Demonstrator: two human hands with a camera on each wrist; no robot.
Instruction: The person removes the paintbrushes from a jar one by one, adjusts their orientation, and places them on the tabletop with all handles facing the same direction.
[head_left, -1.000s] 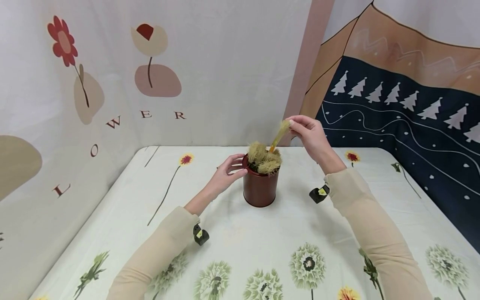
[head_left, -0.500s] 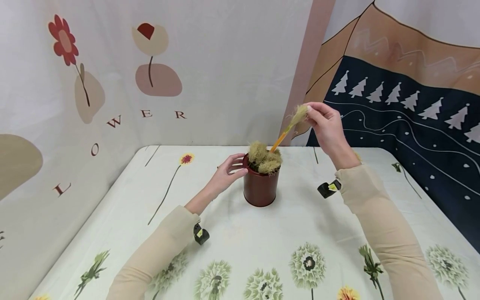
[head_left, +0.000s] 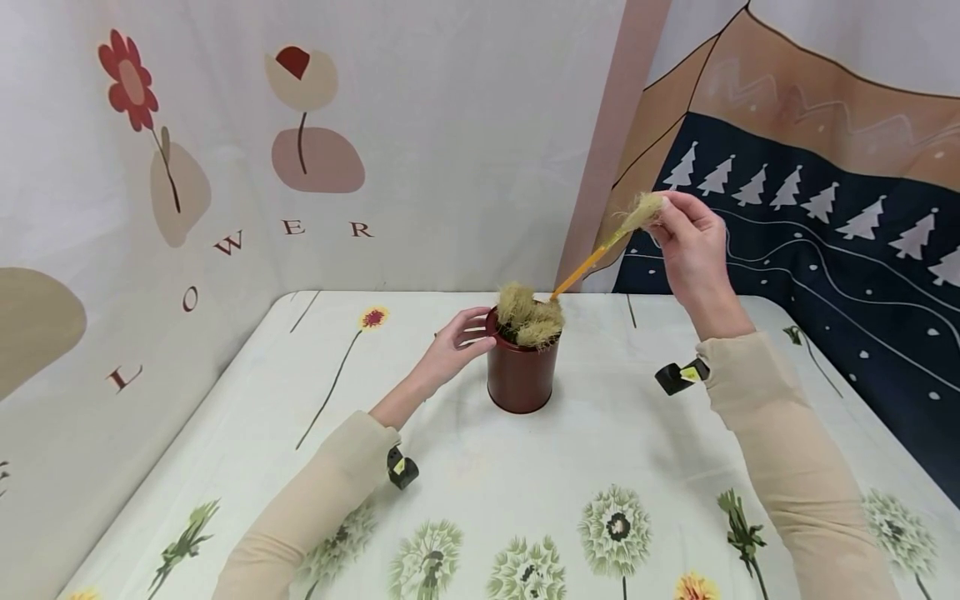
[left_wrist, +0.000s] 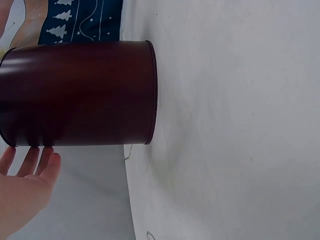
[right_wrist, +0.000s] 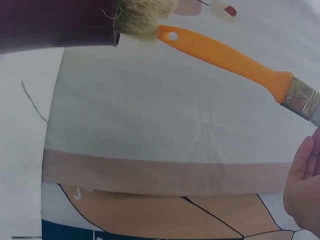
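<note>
A dark red-brown cylindrical pot [head_left: 521, 379] stands upright on the table, with several straw-coloured fibrous tufts [head_left: 534, 325] bunched at its mouth. Left hand [head_left: 453, 346] touches the pot's left side near the rim; the left wrist view has its extended fingertips against the wall [left_wrist: 80, 95]. Raised at the upper right, the right hand [head_left: 693, 250] pinches a paintbrush [head_left: 579, 273] by its pale bristles. The brush slants down, its orange handle [right_wrist: 220, 55] tip right at the tufts in the right wrist view. Its metal ferrule [right_wrist: 301, 99] sits near the right fingers.
White cloth printed with flowers covers the table [head_left: 465, 492]. Behind it hangs a pale fabric backdrop [head_left: 450, 167] with flower shapes and letters. A navy and tan printed cloth [head_left: 825, 275] hangs at the right. Each wrist carries a small black camera [head_left: 678, 377].
The right hand has moved up and right, drawing the paintbrush out of the pot so more of its orange handle shows. The left hand and pot have stayed in place.
</note>
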